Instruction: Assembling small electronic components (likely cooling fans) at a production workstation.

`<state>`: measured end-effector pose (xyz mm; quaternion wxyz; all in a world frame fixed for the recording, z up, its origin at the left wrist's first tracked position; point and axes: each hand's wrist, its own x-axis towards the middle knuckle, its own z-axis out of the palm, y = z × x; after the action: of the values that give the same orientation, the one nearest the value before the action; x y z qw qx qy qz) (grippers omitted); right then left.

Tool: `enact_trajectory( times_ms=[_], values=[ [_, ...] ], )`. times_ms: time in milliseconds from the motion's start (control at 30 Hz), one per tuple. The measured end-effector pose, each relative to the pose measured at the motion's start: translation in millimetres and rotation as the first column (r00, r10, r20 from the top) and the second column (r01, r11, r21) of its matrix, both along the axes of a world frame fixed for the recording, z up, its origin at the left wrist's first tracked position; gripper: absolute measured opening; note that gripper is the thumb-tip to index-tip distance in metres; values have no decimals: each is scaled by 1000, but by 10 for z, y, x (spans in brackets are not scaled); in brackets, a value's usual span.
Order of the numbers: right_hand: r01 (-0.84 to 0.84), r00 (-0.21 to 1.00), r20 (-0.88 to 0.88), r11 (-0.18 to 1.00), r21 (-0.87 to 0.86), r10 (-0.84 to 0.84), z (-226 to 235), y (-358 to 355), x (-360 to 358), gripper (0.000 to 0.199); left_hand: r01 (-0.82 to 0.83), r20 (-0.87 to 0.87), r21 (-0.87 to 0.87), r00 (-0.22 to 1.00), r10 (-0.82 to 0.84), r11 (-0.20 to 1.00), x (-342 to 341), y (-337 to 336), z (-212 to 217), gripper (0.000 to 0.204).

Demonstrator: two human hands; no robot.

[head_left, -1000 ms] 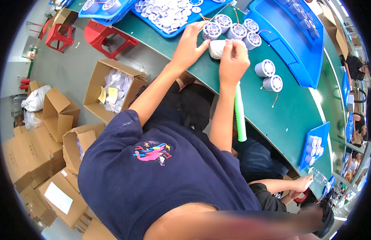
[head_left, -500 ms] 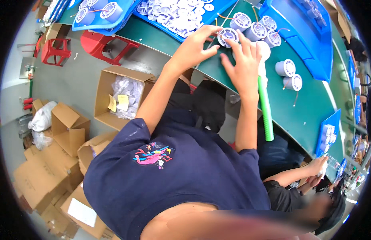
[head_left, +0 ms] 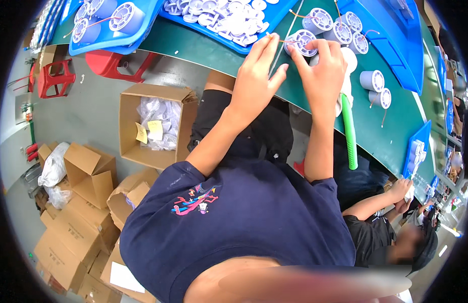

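A white plastic cylinder (head_left: 300,42) with a spoked top stands on the green table (head_left: 390,131) near its front edge. My right hand (head_left: 322,68) grips it, thumb on the near side and fingers at the right rim. To its left, my left hand (head_left: 258,76) has its fingers stretched out and its thumb apart. An orange wire (head_left: 277,39) runs from the cylinder to the left fingertips, which touch it. A green-handled tool (head_left: 349,136) with a white head lies to the right, partly hidden by my right hand.
Several wired cylinders (head_left: 340,33) stand behind, beside a blue tray (head_left: 395,50). More cylinders (head_left: 372,80) lie to the right. A blue tray (head_left: 239,49) holds white discs; another holds cylinders (head_left: 127,18). Cardboard boxes (head_left: 124,126) and red stools (head_left: 57,78) stand left. A co-worker's hand (head_left: 400,189) is at lower right.
My left hand has come away from the cylinder toward the lower left, its fingertips now at the wire. My right hand has closed on the cylinder's rim. The view has shifted slightly.
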<state>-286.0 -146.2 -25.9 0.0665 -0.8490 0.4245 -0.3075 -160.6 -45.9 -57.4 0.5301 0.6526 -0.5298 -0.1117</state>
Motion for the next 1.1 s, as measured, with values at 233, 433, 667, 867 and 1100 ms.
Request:
enact_trajectory(
  times_ms=[233, 433, 667, 867, 1100],
  values=[
    [-206, 974, 116, 975, 77, 197, 402, 91, 11, 36, -1, 79, 149, 997, -11, 989, -193, 123, 5, 96],
    [-394, 818, -424, 916, 77, 388, 284, -158, 653, 26, -15, -17, -10, 1000, 15, 1000, -356, -463, -162, 53],
    [-476, 798, -379, 876, 79, 468, 210, -247, 702, 23, -69, -104, -44, 993, 64, 997, -359, -571, -183, 53],
    [-431, 896, 185, 890, 149, 403, 238, -166, 601, 16, -106, -83, -52, 991, 101, 993, -409, -712, -367, 60],
    [-320, 811, 581, 778, 540, -70, 398, 110, -317, 18, 97, -59, 20, 994, -95, 995, -171, -296, -188, 69]
  ],
)
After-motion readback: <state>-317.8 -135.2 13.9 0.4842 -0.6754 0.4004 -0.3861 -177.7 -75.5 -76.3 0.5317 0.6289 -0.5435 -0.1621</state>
